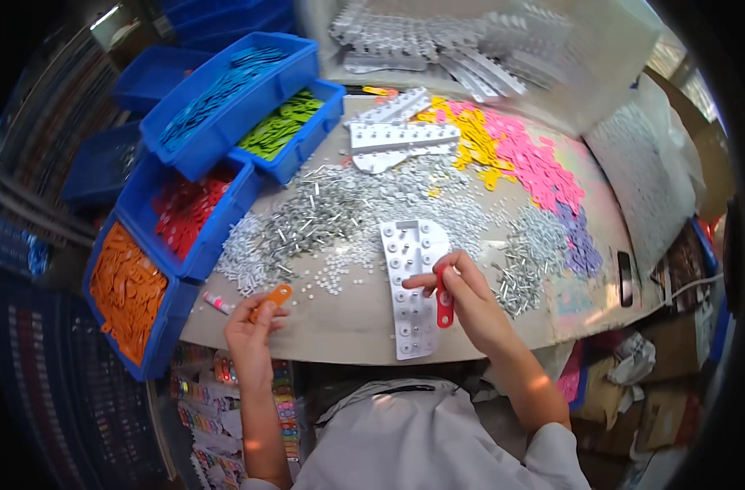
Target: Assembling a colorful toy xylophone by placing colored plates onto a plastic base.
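Note:
My left hand (254, 321) is closed on a small orange plastic tab (280, 294) with rounded ends, near the table's front edge. Pinched in my right hand (475, 300) is a red plastic tab (445, 309), long and flat with a hole near its end. The red tab hangs over the right side of a white plastic holder (403, 314), which carries rows of round washers and metal pins. One finger of my right hand reaches across the holder; whether it touches is hard to tell. Loose metal pins (307, 216) and small clear washers (450, 192) are heaped beyond the holder.
At the left stand blue bins (154, 347) with orange, red, green and blue tabs. Yellow (466, 135), pink (536, 163) and purple tabs (579, 241) lie at the back right. Another pin pile (519, 278), more white holders (405, 139) and a phone-like black object (626, 278) share the table.

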